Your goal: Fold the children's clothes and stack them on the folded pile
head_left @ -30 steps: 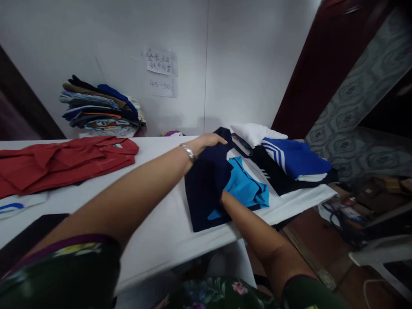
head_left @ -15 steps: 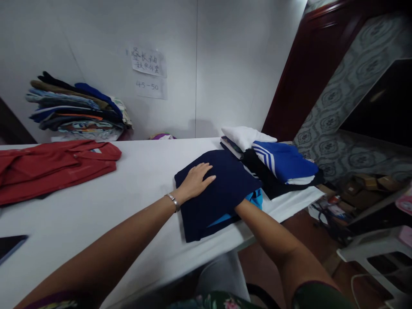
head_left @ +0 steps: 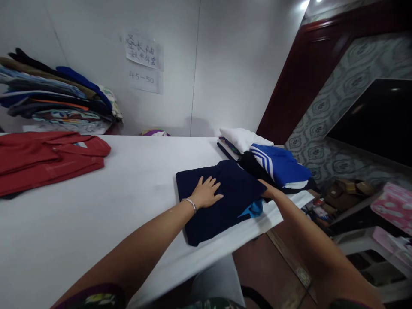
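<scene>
A folded navy blue garment [head_left: 238, 184] lies on the white table near its front edge, with bright blue cloth [head_left: 254, 209] showing from under its right side. My left hand [head_left: 207, 193], a bracelet at its wrist, rests flat on top with the fingers spread. At the garment's right corner my right hand [head_left: 268, 189] has hold of the edge; most of its fingers are hidden by the fabric.
A pile of folded clothes, blue striped garment [head_left: 283, 163] and white one [head_left: 243, 139] included, borders the navy garment. Red clothing [head_left: 58, 156] lies left; a tall clothes stack [head_left: 61, 96] stands behind it. A plastic stool [head_left: 370, 257] is right of the table [head_left: 135, 193].
My right hand has moved from beneath the navy garment's front to its right corner. The left hand stays flat on the cloth. The camera view has shifted to the right.
</scene>
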{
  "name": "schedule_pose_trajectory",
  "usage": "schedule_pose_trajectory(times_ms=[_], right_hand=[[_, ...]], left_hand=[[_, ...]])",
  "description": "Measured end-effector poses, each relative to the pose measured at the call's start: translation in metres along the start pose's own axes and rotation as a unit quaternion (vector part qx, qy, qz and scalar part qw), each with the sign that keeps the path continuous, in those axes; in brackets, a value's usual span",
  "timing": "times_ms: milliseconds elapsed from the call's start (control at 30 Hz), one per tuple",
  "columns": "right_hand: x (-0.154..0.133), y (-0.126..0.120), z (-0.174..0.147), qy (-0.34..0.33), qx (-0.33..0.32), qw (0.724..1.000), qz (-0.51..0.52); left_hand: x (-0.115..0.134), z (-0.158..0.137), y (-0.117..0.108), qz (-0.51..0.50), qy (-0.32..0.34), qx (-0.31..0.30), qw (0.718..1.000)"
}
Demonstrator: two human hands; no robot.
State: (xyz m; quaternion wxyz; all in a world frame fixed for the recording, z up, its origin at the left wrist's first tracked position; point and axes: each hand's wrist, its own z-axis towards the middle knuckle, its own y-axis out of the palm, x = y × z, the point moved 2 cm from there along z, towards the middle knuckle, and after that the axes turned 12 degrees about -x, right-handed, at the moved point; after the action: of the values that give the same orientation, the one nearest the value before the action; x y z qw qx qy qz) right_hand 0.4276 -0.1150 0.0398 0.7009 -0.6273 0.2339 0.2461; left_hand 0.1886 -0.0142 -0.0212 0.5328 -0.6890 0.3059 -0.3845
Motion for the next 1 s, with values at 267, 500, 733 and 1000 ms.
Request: schedule_pose_trajectory(times_ms=[267, 500, 733, 1000], right_hand=[[-0.077, 0.009, 0.01, -0.086, 0.161, 0.976, -0.119], [-0.031, 0.072, 0.028, 0.172, -0.037, 0.948, -0.266], [0.014, 0.086, 0.02, 0.223, -0.044, 0.948, -0.222], [0.015, 0.089, 0.023, 0.219, -0.034, 0.952, -0.213]], left_hand=[[0.003, 0.0, 0.003, 0.023, -0.002, 0.016, 1.0], [-0.017, 0.0, -0.019, -0.045, -0.07, 0.056, 0.995], [-0.058, 0.034, -0.057, -0.105, -0.191, 0.046, 0.975], [-0.056, 0.093, -0.061, -0.167, -0.209, -0.01, 0.963]])
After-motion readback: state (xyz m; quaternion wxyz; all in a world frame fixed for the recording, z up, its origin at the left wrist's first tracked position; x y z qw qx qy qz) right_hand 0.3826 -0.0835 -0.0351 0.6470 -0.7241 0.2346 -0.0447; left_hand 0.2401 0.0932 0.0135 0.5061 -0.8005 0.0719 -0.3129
